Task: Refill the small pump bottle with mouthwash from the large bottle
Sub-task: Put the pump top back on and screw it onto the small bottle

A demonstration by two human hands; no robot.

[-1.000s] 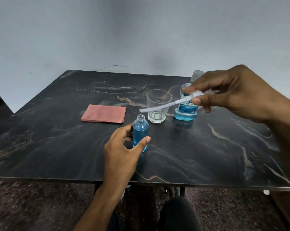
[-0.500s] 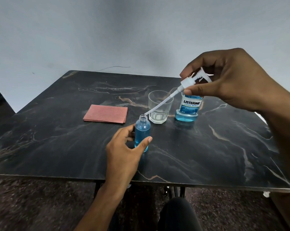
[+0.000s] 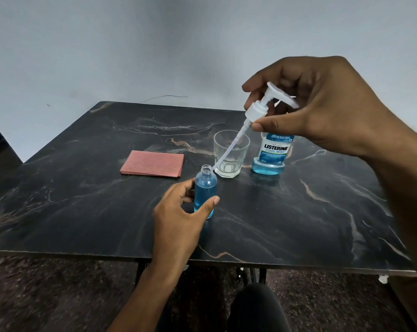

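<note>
The small clear bottle (image 3: pixel 205 192) stands upright on the dark marble table (image 3: pixel 82 212), uncapped and mostly full of blue mouthwash. My left hand (image 3: pixel 178 212) grips its lower body between thumb and fingers. My right hand (image 3: pixel 322 109) pinches the white pump head (image 3: pixel 262 106) up in the air, tilted. The pump's long white tube slants down to the left, and its tip sits at the small bottle's open neck. The large mouthwash bottle (image 3: pixel 273 152) stands behind, its top hidden by my right hand.
An empty drinking glass (image 3: pixel 230 155) stands just behind the small bottle, left of the large bottle. A folded pink cloth (image 3: pixel 152 163) lies to the left. The table's near edge runs below my left wrist, with my knee beneath it.
My right hand has lifted and tilted the pump head from nearly flat to steeply slanted, bringing the tube's tip down to the small bottle's mouth. My left hand kept its hold.
</note>
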